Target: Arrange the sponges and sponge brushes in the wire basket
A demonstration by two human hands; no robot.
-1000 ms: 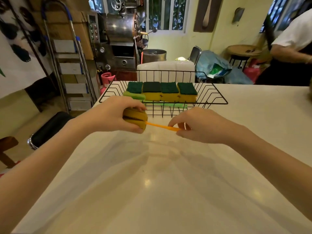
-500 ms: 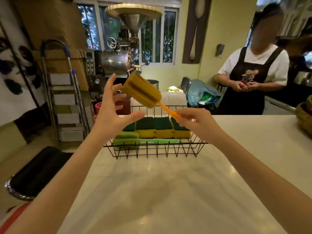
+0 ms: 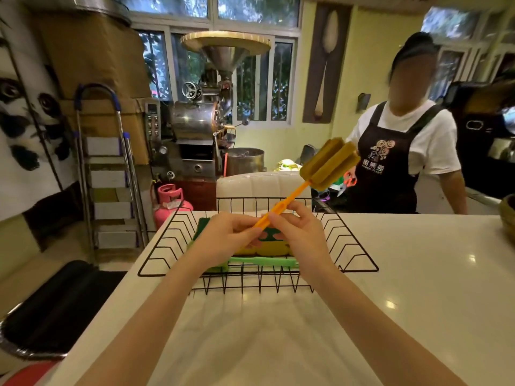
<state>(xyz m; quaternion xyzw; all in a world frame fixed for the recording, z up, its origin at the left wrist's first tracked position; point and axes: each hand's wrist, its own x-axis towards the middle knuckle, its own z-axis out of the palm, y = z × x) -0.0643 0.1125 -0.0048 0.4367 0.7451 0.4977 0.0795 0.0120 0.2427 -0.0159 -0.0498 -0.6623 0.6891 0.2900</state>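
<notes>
A sponge brush (image 3: pixel 328 162) with a yellow-brown sponge head and an orange handle is held above the black wire basket (image 3: pixel 354 247), its head tilted up and to the right. My left hand (image 3: pixel 231 236) grips the lower end of the handle. My right hand (image 3: pixel 299 232) pinches the handle just above it. In the basket lie yellow sponges with green scouring tops (image 3: pixel 271 246), mostly hidden behind my hands, and a green sponge brush (image 3: pixel 262 261) along the front.
The basket sits on a white counter (image 3: pixel 418 288). A person in a black apron (image 3: pixel 401 151) stands behind the counter at the right. A step ladder (image 3: pixel 108 168), a pink gas cylinder (image 3: pixel 170 201) and a coffee roaster (image 3: pixel 200 126) stand at the back left. A woven basket edge (image 3: pixel 508 218) is at far right.
The brush has swung round: its head went from upper left near my left hand to upper right. My left hand left the sponge head and now grips the handle's lower end.
</notes>
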